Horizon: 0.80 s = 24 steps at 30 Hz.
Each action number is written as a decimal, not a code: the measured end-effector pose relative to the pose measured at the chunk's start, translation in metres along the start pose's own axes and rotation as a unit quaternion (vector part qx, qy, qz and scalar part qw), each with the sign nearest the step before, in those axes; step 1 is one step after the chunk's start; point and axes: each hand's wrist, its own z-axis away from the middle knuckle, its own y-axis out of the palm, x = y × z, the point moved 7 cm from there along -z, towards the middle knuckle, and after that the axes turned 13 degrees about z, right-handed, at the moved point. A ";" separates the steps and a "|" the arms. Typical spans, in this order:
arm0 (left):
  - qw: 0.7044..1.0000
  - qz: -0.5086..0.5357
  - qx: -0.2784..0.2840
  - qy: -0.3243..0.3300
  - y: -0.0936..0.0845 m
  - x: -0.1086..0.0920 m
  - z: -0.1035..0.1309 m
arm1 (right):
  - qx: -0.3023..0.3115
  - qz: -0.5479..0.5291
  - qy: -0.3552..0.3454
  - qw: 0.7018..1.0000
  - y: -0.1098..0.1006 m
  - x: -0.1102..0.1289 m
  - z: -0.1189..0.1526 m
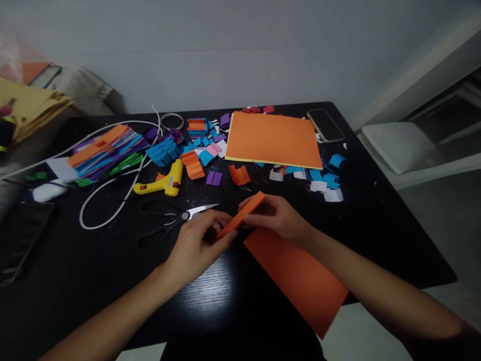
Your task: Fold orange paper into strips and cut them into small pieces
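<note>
A narrow folded orange paper strip is held above the black table, slanting up to the right. My left hand pinches its lower end between thumb and fingers. The upper end is gripped by my right hand. Beneath my right wrist lies an orange sheet that reaches past the table's front edge. Black-handled scissors rest just beyond my left hand, their blades partly behind it.
A yellow glue gun and white cable lie left. Stacked orange sheets and a phone are at the back. Cut paper pieces and colored folded strips are scattered about.
</note>
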 end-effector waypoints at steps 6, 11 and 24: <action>0.999 0.038 -0.009 -0.025 -0.001 0.000 -0.001 | -0.033 0.035 -0.022 0.999 0.004 0.003 0.003; 0.978 0.169 0.019 -0.119 0.009 0.010 0.001 | -0.057 0.077 -0.047 0.994 0.005 0.007 0.005; 0.912 0.343 0.054 -0.217 0.026 0.014 0.007 | -0.106 0.079 -0.038 0.991 0.001 0.000 0.005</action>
